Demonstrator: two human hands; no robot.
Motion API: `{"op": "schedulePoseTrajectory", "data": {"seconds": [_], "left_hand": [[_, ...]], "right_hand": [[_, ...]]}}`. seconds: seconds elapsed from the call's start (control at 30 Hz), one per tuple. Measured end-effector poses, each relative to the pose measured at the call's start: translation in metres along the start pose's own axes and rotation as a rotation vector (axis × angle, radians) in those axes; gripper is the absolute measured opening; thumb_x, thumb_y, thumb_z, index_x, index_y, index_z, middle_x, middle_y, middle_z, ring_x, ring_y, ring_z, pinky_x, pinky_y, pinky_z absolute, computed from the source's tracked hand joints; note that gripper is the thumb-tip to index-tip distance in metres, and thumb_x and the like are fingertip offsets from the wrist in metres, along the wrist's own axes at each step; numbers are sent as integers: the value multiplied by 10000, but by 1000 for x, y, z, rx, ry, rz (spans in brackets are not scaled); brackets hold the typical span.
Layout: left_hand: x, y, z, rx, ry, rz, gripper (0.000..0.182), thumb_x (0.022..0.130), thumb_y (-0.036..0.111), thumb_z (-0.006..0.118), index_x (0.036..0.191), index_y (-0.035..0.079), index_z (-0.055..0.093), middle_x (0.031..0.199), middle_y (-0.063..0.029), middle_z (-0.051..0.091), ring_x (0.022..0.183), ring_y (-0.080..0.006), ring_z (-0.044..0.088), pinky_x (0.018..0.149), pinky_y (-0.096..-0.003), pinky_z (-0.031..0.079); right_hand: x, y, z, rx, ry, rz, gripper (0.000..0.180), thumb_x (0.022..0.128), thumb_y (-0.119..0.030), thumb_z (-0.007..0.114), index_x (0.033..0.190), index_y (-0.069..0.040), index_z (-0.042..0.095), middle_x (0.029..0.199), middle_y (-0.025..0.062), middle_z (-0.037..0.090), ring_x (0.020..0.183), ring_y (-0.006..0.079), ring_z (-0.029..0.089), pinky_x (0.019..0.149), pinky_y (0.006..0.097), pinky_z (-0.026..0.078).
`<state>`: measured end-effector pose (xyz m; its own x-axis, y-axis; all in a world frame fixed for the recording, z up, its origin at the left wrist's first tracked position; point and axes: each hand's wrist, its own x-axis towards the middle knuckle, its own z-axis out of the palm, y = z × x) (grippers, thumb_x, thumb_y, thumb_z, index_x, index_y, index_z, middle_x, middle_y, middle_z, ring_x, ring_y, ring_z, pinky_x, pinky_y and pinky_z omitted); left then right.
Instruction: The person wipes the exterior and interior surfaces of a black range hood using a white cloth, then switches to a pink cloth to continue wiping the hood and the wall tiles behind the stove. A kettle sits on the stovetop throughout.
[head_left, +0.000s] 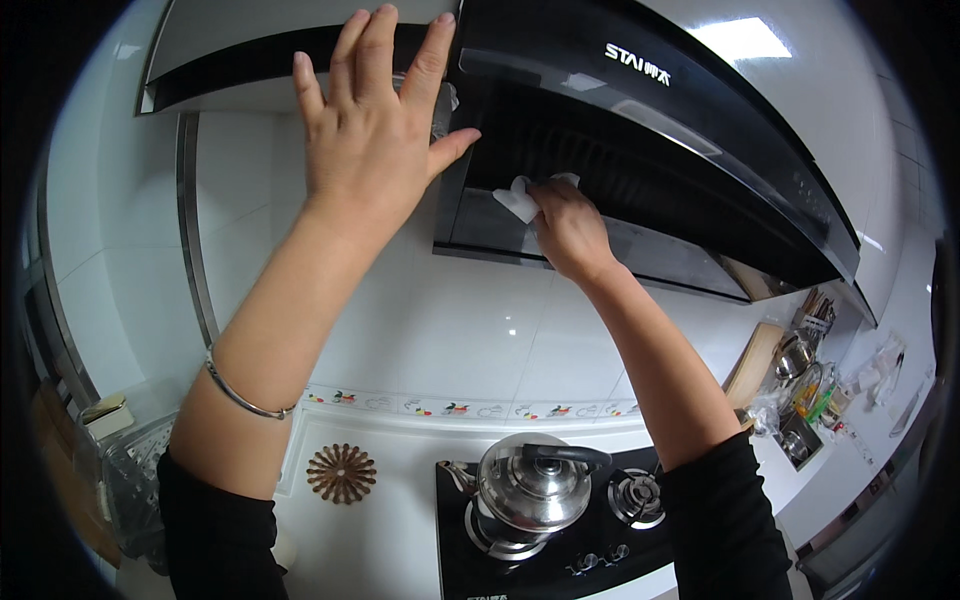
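Observation:
My left hand (371, 124) is raised with its fingers spread, in front of the underside edge of the wall cabinet (247, 67) and beside the left end of the black range hood (510, 67). It holds nothing; whether it touches the cabinet I cannot tell. My right hand (574, 225) grips a crumpled white cloth or tissue (517, 201) against the dark inner face of the hood, towards its lower left part. The fingertips are partly hidden behind the hand and the white material. A bangle circles my left forearm, and both black sleeves are pushed up.
Below, a stainless steel kettle (534, 487) stands on the left burner of a black gas hob (600, 577), beside the right burner (637, 496). A wooden trivet (341, 473) lies on the white counter. At right are a wooden cutting board (754, 364), a utensil holder (814, 319) and pots.

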<state>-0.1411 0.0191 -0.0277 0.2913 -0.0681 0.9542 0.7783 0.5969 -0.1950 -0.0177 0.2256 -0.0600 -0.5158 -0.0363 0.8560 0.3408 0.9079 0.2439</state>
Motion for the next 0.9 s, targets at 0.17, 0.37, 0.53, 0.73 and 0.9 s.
{"op": "schedulePoseTrajectory", "data": {"seconds": [0.17, 0.37, 0.53, 0.73, 0.9], "left_hand": [[1, 1, 11, -23, 12, -49, 961, 681, 446, 763, 1447, 279, 208, 1380, -92, 241, 1330, -279, 253, 1006, -657, 253], [-3, 0, 17, 35, 17, -43, 996, 658, 449, 771, 1450, 294, 186, 1393, -74, 224, 1339, -264, 245, 1030, -640, 240], [-1, 6, 16, 43, 48, -34, 983, 666, 442, 768, 1449, 292, 193, 1390, -71, 227, 1336, -262, 252, 1029, -644, 243], [-2, 5, 13, 54, 26, -40, 963, 667, 427, 776, 1443, 284, 223, 1385, -70, 234, 1336, -265, 252, 1021, -643, 258], [-2, 3, 15, 23, 10, -71, 990, 651, 422, 790, 1446, 270, 219, 1387, -85, 236, 1337, -270, 251, 1013, -644, 263]], "right_hand": [[12, 7, -11, 171, -1, -10, 295, 776, -13, 560, 1068, -23, 601, 1108, 156, 571, 1024, 340, 556, 844, 391, 477], [39, -24, -8, -11, 294, -304, 315, 751, -30, 616, 1066, -26, 604, 1201, 137, 506, 1107, 325, 489, 930, 402, 415], [35, -28, 11, -73, 299, -281, 281, 739, -72, 648, 1017, -44, 616, 1129, 110, 527, 1052, 286, 500, 874, 388, 443], [14, -28, 21, 22, 186, -283, 193, 790, -88, 587, 973, -27, 602, 1038, 155, 563, 927, 318, 557, 799, 396, 472], [30, -32, 10, 168, -5, -113, 222, 809, -67, 585, 1015, 9, 557, 1023, 180, 555, 931, 346, 561, 802, 396, 464]]}}
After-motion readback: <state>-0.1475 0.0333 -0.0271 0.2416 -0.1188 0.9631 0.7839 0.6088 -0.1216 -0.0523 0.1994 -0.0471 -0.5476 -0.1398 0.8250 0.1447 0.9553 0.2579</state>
